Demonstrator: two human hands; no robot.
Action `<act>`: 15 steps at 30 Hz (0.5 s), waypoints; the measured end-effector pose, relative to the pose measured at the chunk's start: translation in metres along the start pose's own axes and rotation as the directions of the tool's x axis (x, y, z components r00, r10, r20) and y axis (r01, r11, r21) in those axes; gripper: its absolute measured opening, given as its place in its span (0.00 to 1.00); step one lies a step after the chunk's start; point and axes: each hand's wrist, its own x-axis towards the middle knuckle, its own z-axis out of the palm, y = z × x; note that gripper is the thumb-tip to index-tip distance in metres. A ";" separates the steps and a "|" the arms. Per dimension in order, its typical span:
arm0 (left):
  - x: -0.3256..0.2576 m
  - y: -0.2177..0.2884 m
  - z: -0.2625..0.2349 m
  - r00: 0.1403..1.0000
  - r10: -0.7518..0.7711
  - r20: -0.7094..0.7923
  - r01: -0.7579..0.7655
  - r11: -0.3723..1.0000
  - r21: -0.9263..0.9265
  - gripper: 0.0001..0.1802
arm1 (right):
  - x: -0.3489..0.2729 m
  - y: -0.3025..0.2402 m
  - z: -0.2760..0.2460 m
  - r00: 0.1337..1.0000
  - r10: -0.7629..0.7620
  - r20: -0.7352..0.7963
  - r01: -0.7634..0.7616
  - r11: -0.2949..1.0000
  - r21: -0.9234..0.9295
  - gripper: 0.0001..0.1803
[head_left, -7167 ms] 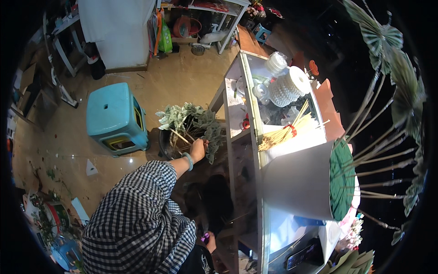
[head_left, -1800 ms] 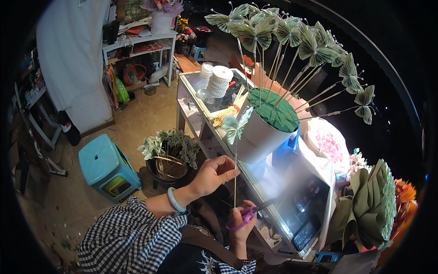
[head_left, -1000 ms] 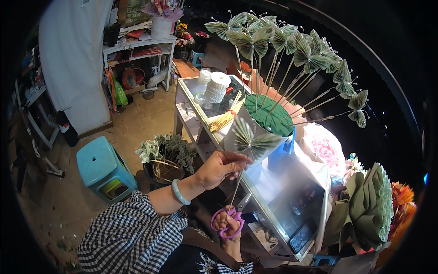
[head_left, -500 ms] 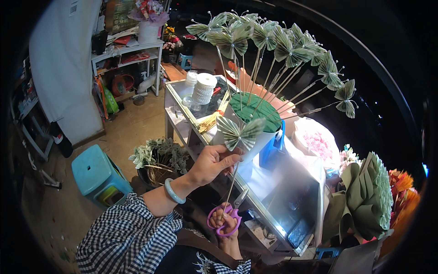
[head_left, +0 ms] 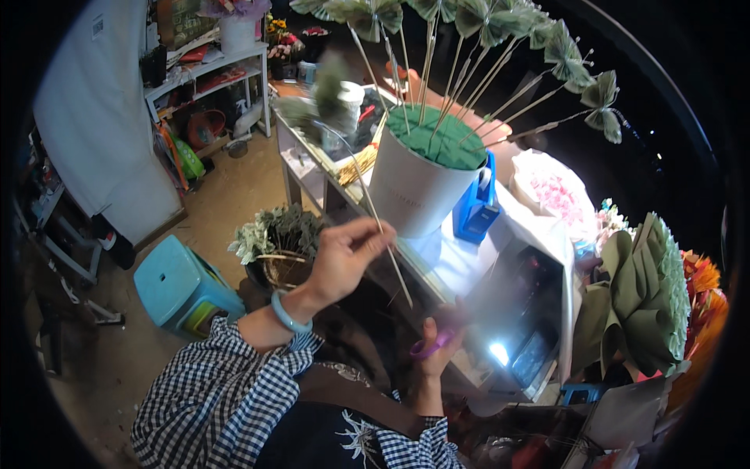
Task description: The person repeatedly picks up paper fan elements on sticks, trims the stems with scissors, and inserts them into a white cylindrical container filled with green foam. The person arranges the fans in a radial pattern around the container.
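Observation:
My left hand (head_left: 348,258), a pale bangle at its wrist, pinches a thin stick (head_left: 370,199). The stick's upper end bends left to a pleated green paper butterfly (head_left: 332,98), smeared by motion. Lower right, my right hand (head_left: 436,361) has its fingers in the handles of purple scissors (head_left: 437,341); their blades are too blurred to make out. Beyond my left hand, a white bucket (head_left: 414,195) holds green floral foam (head_left: 445,141). Several sticks rise from the foam, fanned out and topped with similar butterflies (head_left: 564,56).
The bucket stands on a glass-topped counter (head_left: 437,262) beside a blue holder (head_left: 475,211) and a phone (head_left: 535,359). Wrapped bouquets (head_left: 637,305) line the right. On the left are a light-blue stool (head_left: 186,285), a potted plant (head_left: 277,238) and a white shelf (head_left: 207,74).
The held butterfly has swung up and left, away from the bucket's front, and its stick now tilts left. My right hand with the scissors has moved right and up, apart from the stick's lower end.

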 end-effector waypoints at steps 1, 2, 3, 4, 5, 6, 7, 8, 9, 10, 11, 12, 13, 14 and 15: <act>0.003 0.001 -0.003 0.999 0.008 -0.045 -0.009 1.000 -0.025 0.09 | -0.005 -0.002 -0.003 0.994 0.047 0.099 -0.050 0.999 0.022 0.33; 0.005 0.001 -0.004 0.996 0.023 -0.090 -0.029 0.998 -0.061 0.09 | -0.010 -0.006 -0.009 0.942 0.201 0.267 -0.223 0.973 0.052 0.34; 0.005 0.001 -0.004 0.994 0.020 -0.110 -0.028 0.997 -0.069 0.10 | -0.016 -0.005 -0.010 0.870 0.299 0.392 -0.311 0.950 -0.034 0.34; 0.004 0.001 -0.002 0.992 0.018 -0.128 -0.029 0.996 -0.089 0.10 | -0.022 -0.004 -0.010 0.774 0.391 0.498 -0.385 0.915 -0.121 0.35; 0.004 -0.001 -0.001 0.989 0.013 -0.144 -0.031 0.992 -0.122 0.10 | -0.026 0.001 -0.007 0.670 0.473 0.572 -0.534 0.843 -0.072 0.36; 0.002 -0.002 0.002 0.992 -0.012 -0.123 -0.004 0.992 -0.125 0.10 | -0.028 0.005 -0.006 0.612 0.493 0.618 -0.614 0.789 -0.021 0.35; -0.004 -0.004 0.005 0.994 -0.040 -0.099 0.026 0.990 -0.139 0.10 | -0.030 0.009 -0.006 0.605 0.483 0.633 -0.677 0.731 0.090 0.35; -0.010 -0.006 0.008 0.995 -0.073 -0.074 0.061 0.985 -0.162 0.10 | -0.032 0.013 -0.006 0.606 0.471 0.641 -0.726 0.657 0.203 0.34; -0.016 -0.010 0.013 0.992 -0.118 -0.045 0.109 0.979 -0.174 0.10 | -0.033 0.017 -0.009 0.603 0.479 0.638 -0.739 0.636 0.222 0.34; -0.023 -0.013 0.016 0.989 -0.144 -0.007 0.142 0.977 -0.160 0.09 | -0.032 0.020 -0.013 0.606 0.486 0.630 -0.749 0.616 0.245 0.34; -0.030 -0.017 0.020 0.986 -0.167 0.023 0.169 0.971 -0.167 0.09 | -0.032 0.022 -0.019 0.614 0.490 0.618 -0.752 0.600 0.271 0.34; -0.036 -0.021 0.024 0.980 -0.194 0.050 0.200 0.966 -0.166 0.09 | -0.033 0.022 -0.026 0.613 0.526 0.589 -0.750 0.622 0.224 0.33; -0.042 -0.025 0.025 0.980 -0.188 0.063 0.195 0.968 -0.160 0.09 | -0.035 0.023 -0.031 0.608 0.562 0.561 -0.750 0.638 0.173 0.33; -0.045 -0.029 0.027 0.978 -0.197 0.071 0.206 0.966 -0.159 0.09 | -0.037 0.023 -0.037 0.599 0.596 0.535 -0.752 0.649 0.120 0.33; -0.049 -0.032 0.029 0.973 -0.214 0.081 0.225 0.962 -0.157 0.09 | -0.042 0.022 -0.042 0.615 0.597 0.516 -0.719 0.692 0.057 0.33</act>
